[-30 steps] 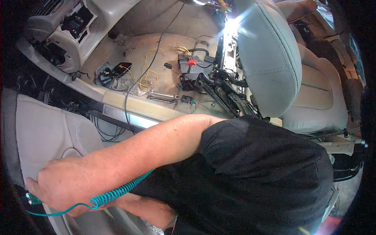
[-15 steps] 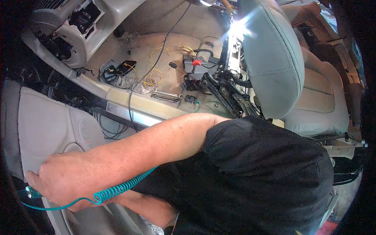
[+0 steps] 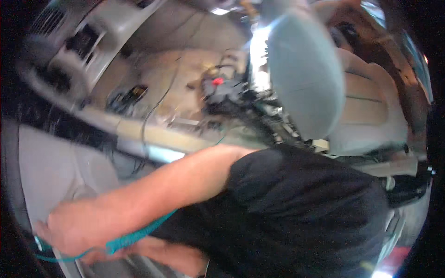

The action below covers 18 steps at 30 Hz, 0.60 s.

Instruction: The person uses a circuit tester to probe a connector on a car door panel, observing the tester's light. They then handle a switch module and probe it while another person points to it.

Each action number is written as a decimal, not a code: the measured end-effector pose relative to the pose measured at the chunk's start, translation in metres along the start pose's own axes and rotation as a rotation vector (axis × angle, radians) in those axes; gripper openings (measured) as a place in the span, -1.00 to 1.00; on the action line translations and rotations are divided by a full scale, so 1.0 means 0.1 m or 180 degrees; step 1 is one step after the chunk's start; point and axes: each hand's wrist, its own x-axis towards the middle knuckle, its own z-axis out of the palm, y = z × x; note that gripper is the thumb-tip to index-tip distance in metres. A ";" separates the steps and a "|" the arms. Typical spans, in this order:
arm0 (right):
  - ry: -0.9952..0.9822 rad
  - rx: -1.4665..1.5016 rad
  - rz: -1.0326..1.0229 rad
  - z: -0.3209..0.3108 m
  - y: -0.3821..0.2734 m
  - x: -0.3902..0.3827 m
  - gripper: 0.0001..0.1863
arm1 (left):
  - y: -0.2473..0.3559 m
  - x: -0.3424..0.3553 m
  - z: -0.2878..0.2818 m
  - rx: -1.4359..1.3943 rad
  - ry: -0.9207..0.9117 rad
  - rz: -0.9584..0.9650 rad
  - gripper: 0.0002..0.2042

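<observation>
My right arm reaches from a black sleeve toward the pale grey car door panel at far left. At its end my right hand is closed, back of the hand upward, around a small green-handled tool, seemingly a test light. A thin green cord runs from it into a teal coiled cable under my forearm. My left forearm passes below the right one. My left hand is mostly hidden beneath the right wrist, its fingers unseen. Motion blurs everything.
Beyond the door sill, a black cable crosses the tan car floor. Wrenches and a dark box with a red part lie there. A tipped grey seat stands beside a bright lamp.
The whole view has shifted and blurred; the car interior sits further left and my arms slightly lower. My right hand stays by the door panel with the green-handled tool.
</observation>
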 end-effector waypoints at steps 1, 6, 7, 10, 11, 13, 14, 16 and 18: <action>-0.0054 -0.0011 0.0014 0.00 0.05 0.00 -0.23 | -0.04 0.00 0.05 0.0046 -0.0025 -0.0057 -0.37; -0.0240 -0.0009 -0.0012 0.00 0.10 0.03 -0.24 | -0.05 -0.10 0.39 0.0184 -0.0188 -0.0098 -0.35; -0.0205 0.0000 -0.0011 -0.02 0.09 0.01 -0.24 | -0.02 -0.14 0.41 0.0216 -0.0240 -0.0066 -0.35; -0.0136 -0.0058 0.0032 -0.11 0.09 -0.05 -0.25 | 0.01 -0.22 0.57 0.0148 -0.0367 -0.0055 -0.34; -0.0100 -0.0086 0.0054 -0.13 0.10 -0.05 -0.25 | 0.02 -0.22 0.60 0.0121 -0.0419 -0.0062 -0.34; -0.0075 -0.0101 0.0044 -0.14 0.11 -0.06 -0.25 | 0.03 -0.24 0.64 0.0069 -0.0457 -0.0066 -0.33; -0.0063 -0.0093 0.0036 -0.14 0.10 -0.05 -0.25 | 0.03 -0.24 0.63 0.0055 -0.0473 -0.0070 -0.33; -0.0061 -0.0084 0.0022 -0.11 0.10 -0.03 -0.26 | 0.03 -0.24 0.64 0.0021 -0.0472 -0.0080 -0.32; -0.0061 -0.0072 0.0000 -0.09 0.11 -0.01 -0.26 | 0.02 -0.23 0.63 0.0025 -0.0482 -0.0082 -0.31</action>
